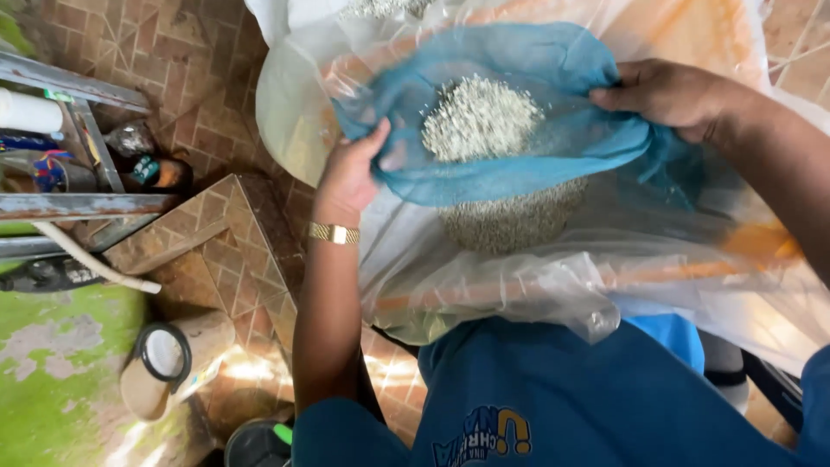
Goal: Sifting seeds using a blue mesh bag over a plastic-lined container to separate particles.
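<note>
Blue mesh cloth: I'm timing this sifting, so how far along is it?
Done: a heap of fine grain lies in the clear plastic bag. In hand: left hand and right hand hold the blue mesh cloth. Left: the grain pile on the cloth.

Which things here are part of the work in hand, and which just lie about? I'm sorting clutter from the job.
In use: left hand and right hand holding the blue mesh cloth; pale grains in it; clear plastic bag below.

Lying about: metal frame, white hose, round container.
</note>
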